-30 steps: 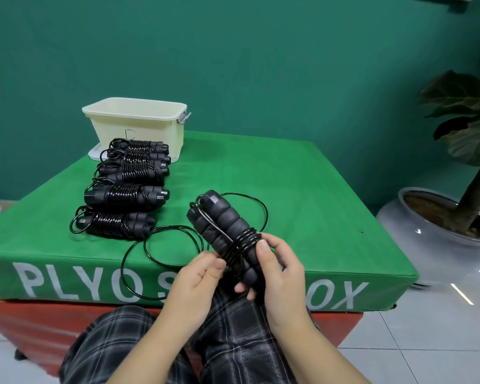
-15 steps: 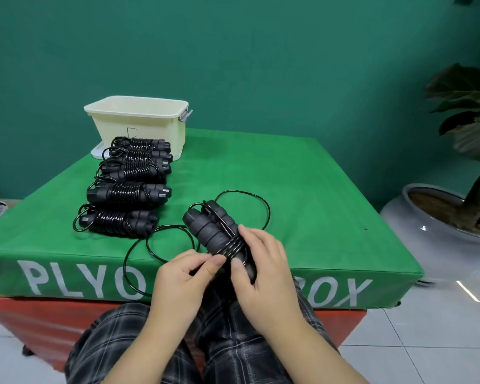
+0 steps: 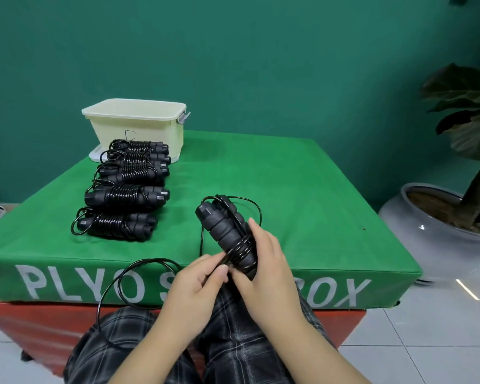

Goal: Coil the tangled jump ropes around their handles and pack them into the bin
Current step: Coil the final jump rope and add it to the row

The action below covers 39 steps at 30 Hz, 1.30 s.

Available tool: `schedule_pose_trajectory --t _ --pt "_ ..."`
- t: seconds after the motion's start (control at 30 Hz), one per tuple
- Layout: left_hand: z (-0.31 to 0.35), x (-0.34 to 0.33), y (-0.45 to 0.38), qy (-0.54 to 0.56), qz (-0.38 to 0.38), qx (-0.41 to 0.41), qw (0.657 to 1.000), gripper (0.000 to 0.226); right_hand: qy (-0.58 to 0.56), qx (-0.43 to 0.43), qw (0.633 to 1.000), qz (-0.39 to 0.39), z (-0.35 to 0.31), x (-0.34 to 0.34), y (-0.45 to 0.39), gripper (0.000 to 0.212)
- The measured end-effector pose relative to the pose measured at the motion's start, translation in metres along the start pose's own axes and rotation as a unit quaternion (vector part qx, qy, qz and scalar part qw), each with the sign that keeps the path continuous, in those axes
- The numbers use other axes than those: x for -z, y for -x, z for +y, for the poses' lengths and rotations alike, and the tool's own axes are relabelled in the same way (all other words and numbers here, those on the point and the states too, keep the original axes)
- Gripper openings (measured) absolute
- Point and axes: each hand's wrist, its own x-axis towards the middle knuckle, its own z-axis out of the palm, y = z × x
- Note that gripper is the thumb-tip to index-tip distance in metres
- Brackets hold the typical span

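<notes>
Green desk (image 3: 302, 189) below. Gripped paired handles (image 3: 227, 234) in right hand (image 3: 263, 261), long axis slanting up-left beyond fingers (image 3: 254, 227). Pinched loose cord (image 3: 139, 275) in left hand (image 3: 197, 281), beside 5 wraps. Bin (image 3: 139, 126) well beyond.

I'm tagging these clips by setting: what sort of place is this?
Probably a gym or fitness studio corner, though that is a guess. The work surface is a green plyo box lettered as such, a row of coiled jump ropes lies on it, and a potted plant stands on the tiled floor.
</notes>
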Motion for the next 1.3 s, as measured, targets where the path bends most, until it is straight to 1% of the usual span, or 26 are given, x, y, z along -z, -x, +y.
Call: schedule_pose_trajectory --t 0.13,0.2,0.27,0.33,0.47,0.57,0.63,0.73,0.87,0.93,1.0,1.1,1.17,1.2,1.3 --pt "0.000 0.000 -0.001 -0.012 0.032 0.004 0.999 0.033 0.008 0.017 1.000 0.009 0.001 -0.003 0.003 0.067" --pt "0.001 0.000 -0.002 -0.025 0.049 0.008 0.998 0.026 0.011 0.014 1.000 0.009 0.001 -0.003 0.005 0.068" --pt "0.002 0.000 -0.002 -0.064 0.072 0.004 0.995 0.031 0.014 0.011 1.000 0.008 0.002 -0.004 0.005 0.069" --pt "0.003 0.000 -0.002 -0.094 0.081 -0.001 0.992 0.029 0.007 0.003 1.000 0.011 0.004 -0.004 0.005 0.070" --pt "0.006 0.002 -0.001 -0.086 0.075 0.021 0.993 0.022 -0.026 -0.026 0.999 0.037 0.007 -0.003 0.002 0.066" --pt "0.008 0.005 -0.001 -0.061 0.055 0.011 0.997 0.018 -0.053 -0.028 0.997 0.043 0.005 -0.003 0.003 0.066" --pt "0.010 0.005 -0.002 -0.032 0.036 0.019 0.999 0.019 -0.094 -0.041 0.993 0.055 0.005 -0.004 0.003 0.065" --pt "0.012 0.006 -0.002 -0.001 0.006 0.060 0.998 0.025 -0.196 -0.093 0.974 0.063 0.002 -0.003 0.004 0.063" --pt "0.006 0.005 -0.005 0.019 0.030 0.065 0.997 0.021 -0.290 -0.086 0.952 0.053 -0.001 -0.002 0.007 0.047" --pt "0.001 0.004 -0.008 0.073 0.042 0.078 0.993 0.019 -0.355 -0.080 0.930 0.050 -0.003 -0.002 0.009 0.045" --pt "-0.005 0.003 -0.009 0.129 0.040 0.096 0.986 0.033 -0.410 -0.073 0.908 0.045 -0.005 -0.003 0.010 0.046" --pt "-0.010 0.000 -0.007 0.130 -0.009 0.131 0.983 0.048 -0.445 -0.071 0.892 0.036 -0.005 -0.002 0.008 0.051" --pt "-0.011 0.001 -0.005 0.128 -0.029 0.134 0.982 0.051 -0.439 -0.072 0.895 0.032 -0.002 -0.002 0.005 0.051" --pt "-0.012 0.002 -0.004 0.117 -0.026 0.123 0.985 0.050 -0.416 -0.072 0.906 0.035 0.000 -0.002 0.003 0.050" --pt "-0.012 0.005 -0.005 0.064 0.029 0.082 0.994 0.044 -0.314 -0.048 0.946 0.064 0.002 -0.005 0.001 0.039"
